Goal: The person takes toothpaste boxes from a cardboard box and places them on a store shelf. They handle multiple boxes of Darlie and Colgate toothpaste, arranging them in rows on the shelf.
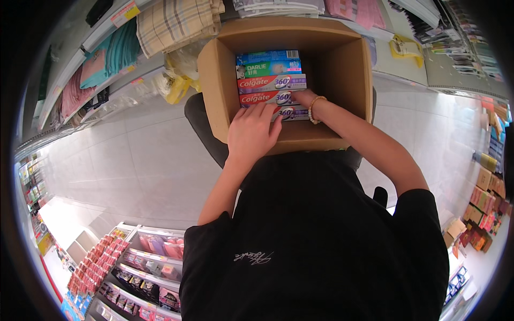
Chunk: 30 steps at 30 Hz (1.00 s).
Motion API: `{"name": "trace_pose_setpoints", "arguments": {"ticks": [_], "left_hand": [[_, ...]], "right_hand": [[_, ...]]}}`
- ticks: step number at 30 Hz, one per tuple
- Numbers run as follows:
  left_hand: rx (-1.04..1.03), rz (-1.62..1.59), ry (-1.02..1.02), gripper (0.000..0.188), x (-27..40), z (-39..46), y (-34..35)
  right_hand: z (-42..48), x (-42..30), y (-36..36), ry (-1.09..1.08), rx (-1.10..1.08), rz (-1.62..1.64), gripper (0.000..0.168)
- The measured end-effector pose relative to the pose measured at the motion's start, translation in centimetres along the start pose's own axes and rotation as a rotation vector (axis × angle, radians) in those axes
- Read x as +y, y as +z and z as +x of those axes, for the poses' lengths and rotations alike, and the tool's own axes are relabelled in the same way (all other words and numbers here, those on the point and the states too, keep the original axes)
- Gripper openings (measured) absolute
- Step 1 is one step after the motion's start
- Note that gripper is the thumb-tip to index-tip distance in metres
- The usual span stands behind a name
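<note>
An open cardboard box (219, 92) stands before me, with a row of toothpaste cartons along its left part. A blue carton (265, 55) is farthest from me, then a green Darlie carton (257, 69), then several red and purple Colgate cartons (255, 83). My left hand (253, 130) rests over the left ends of the nearest Colgate cartons, its fingertips on them. My right hand (307, 100), with a beaded bracelet at the wrist, reaches in at their right ends. Its fingertips are partly hidden between cartons, so its grip cannot be told.
Behind the box, shelves hold folded towels (176, 26). A dark seat (200, 120) shows beneath the box. Yellow plastic packaging (176, 89) hangs at the shelf edge left of it. Another stocked shelf unit (152, 271) stands at the lower left.
</note>
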<state>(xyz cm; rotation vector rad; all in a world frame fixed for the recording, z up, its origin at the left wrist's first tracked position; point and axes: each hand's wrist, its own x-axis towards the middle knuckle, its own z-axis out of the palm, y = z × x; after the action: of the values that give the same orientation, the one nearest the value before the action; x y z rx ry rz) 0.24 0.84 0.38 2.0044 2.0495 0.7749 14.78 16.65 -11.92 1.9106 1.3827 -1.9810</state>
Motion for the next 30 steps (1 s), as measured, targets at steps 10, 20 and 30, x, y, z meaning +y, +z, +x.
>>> {"name": "trace_pose_setpoints", "arguments": {"ticks": [10, 20, 30], "left_hand": [[-0.001, -0.001, -0.031, 0.02, 0.6, 0.1, 0.1], [-0.077, 0.003, -0.08, 0.024, 0.7, 0.4, -0.7], [0.315, -0.001, 0.218, 0.054, 2.7, 10.5, -2.8]], "right_hand": [[1.2, 1.6, -0.7, -0.013, 0.011, -0.024, 0.053], [-10.5, -1.2, -3.0, -1.01, 0.249, -0.74, 0.038], [-11.6, -0.6, -3.3, -1.203, 0.01, -0.458, 0.022]]}}
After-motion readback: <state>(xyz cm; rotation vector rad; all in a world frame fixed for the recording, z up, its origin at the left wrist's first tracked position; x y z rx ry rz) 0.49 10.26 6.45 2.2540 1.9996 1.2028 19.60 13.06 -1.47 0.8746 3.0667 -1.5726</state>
